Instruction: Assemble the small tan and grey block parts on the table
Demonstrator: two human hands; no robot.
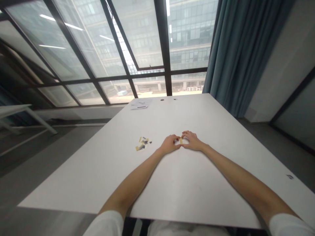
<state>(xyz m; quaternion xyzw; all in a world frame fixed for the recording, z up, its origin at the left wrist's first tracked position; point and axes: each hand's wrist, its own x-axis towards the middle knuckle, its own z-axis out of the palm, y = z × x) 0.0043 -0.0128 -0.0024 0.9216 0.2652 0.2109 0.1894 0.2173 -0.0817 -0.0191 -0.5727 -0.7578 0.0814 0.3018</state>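
Small tan piece [180,141] sits at frame centre on the white table [197,183], pinched between left hand [169,144] and right hand [192,141], fingertips meeting; best kept low and steady, I judge, with the loose tan and dark pieces [142,144] lying just left

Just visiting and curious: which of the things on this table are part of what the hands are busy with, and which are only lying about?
In use:
- small tan piece, pinched between the left hand and right hand
- pile of small tan and dark pieces, just left of the hands

Lying about:
- papers at the far edge of the white table
- small dark bit near the right edge
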